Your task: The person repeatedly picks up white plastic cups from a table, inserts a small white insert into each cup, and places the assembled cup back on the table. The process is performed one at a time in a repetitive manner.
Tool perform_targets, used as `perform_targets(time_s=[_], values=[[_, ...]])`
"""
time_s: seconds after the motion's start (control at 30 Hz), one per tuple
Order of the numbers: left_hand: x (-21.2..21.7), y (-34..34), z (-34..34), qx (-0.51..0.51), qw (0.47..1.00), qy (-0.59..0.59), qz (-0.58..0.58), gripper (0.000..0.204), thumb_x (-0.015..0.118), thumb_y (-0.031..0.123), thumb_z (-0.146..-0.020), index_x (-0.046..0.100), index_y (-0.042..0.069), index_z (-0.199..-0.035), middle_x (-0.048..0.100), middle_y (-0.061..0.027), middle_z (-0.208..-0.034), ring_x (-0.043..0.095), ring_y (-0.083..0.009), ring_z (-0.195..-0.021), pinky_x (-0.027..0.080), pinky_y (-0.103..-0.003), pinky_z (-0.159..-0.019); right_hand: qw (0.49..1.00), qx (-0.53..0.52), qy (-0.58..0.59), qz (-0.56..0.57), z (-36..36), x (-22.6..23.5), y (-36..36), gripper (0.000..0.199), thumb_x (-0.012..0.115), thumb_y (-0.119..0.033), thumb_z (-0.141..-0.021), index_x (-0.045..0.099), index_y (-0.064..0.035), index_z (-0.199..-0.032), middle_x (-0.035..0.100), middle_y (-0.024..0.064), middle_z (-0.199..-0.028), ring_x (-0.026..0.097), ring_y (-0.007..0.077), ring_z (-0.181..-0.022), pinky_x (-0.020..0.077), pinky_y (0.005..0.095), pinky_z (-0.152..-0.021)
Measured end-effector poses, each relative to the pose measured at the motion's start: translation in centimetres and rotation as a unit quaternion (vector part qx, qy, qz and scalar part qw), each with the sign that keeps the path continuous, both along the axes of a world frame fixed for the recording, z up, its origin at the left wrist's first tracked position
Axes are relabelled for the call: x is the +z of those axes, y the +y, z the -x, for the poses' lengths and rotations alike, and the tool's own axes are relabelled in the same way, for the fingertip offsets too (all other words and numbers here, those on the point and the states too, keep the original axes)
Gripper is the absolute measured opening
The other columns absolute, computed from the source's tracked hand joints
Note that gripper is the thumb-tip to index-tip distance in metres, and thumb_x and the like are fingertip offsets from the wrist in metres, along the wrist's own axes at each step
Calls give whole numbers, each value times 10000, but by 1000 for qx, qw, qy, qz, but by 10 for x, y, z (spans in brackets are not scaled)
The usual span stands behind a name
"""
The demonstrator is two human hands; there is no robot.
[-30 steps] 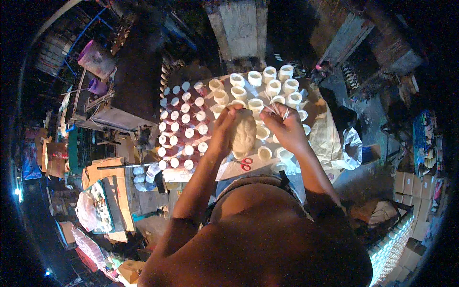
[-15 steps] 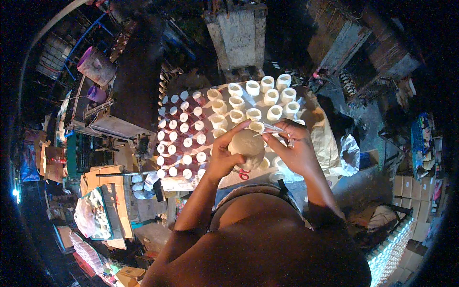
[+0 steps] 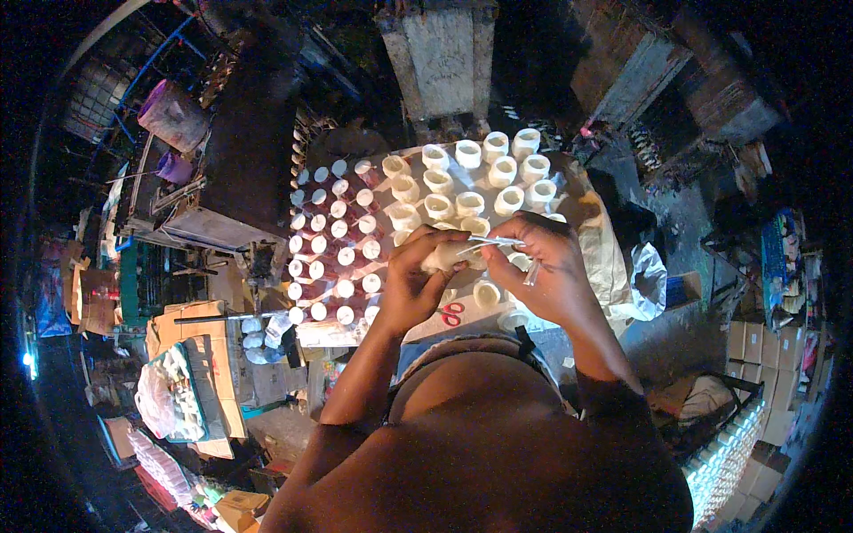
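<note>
My left hand (image 3: 418, 274) is closed round a cream, rounded piece (image 3: 442, 258), coloured like the cups behind it; fingers hide much of it. Close against its right side, my right hand (image 3: 546, 266) pinches several thin white strips (image 3: 498, 241), which cannot be told more exactly. A clear, plastic-like strip (image 3: 532, 274) hangs below those fingers. Beyond both hands, cream open-topped cups (image 3: 437, 207) stand in rows on the table. Red-handled scissors (image 3: 452, 314) lie at the near side, below the held piece.
Rows of dark red cylinders with white round tops (image 3: 345, 257) fill the table's left side. Brown paper (image 3: 597, 253) covers its right side, beside a white plastic bag (image 3: 649, 282). A tray of pale pieces (image 3: 182, 391) sits on cardboard at the left. Stacked boxes (image 3: 771, 360) stand right.
The cream piece has been tilted in my left hand, so its broad round face no longer shows. The scissors are now uncovered. My right hand has stayed close by with the white strips.
</note>
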State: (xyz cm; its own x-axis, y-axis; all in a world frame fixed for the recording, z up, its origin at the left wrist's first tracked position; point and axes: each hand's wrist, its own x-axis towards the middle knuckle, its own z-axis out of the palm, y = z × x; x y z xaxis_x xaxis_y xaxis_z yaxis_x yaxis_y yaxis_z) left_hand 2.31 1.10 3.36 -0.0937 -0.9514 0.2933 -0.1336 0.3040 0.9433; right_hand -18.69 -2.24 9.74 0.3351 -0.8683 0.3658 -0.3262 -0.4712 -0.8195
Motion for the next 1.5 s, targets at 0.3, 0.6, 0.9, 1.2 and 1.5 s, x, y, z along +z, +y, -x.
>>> perform_targets(time_s=[0.3, 0.6, 0.9, 1.2, 1.5], values=[[10, 2, -1, -20, 999, -44, 1, 550, 854, 89, -770, 657, 6, -1276, 714, -155, -1139, 677, -286, -1024, 514, -375, -912, 989, 39, 107, 99, -2, 9, -4, 175, 803, -69, -768, 699, -64, -908, 702, 93, -829, 703, 267, -728, 545, 354, -646], [3, 1, -8, -31, 996, -88, -9, 838, 946, 243, -688, 571, -15, -1391, 647, -147, -1331, 614, -250, -1200, 474, -389, -1032, 978, 17, 180, 106, -10, -2, -1, 144, 803, -121, -799, 727, -99, -919, 699, 79, -833, 697, 274, -722, 546, 375, -626], [2, 3, -13, -36, 997, -66, 14, 835, 973, 210, -651, 591, 1, -1363, 647, -143, -1311, 610, -260, -1229, 473, -394, -1040, 991, 52, 124, 9, -1, 0, -9, 166, 781, -211, -876, 711, -86, -959, 719, 95, -863, 710, 299, -741, 546, 398, -651], [-5, 5, -2, -8, 997, -76, 32, 831, 949, 190, -673, 564, 40, -1394, 677, -170, -1214, 649, -354, -1114, 514, -428, -943, 973, 85, 206, 60, -11, -3, -9, 130, 753, -143, -798, 726, -87, -912, 726, 85, -887, 712, 308, -798, 554, 409, -706], [-32, 4, -1, 9, 998, -51, 40, 611, 915, 161, -756, 538, 35, -1221, 690, -184, -1216, 691, -316, -1059, 543, -404, -894, 984, 121, 129, -28, 18, -9, -40, 196, 733, -214, -928, 789, -57, -1031, 752, 74, -888, 699, 216, -841, 533, 353, -765]])
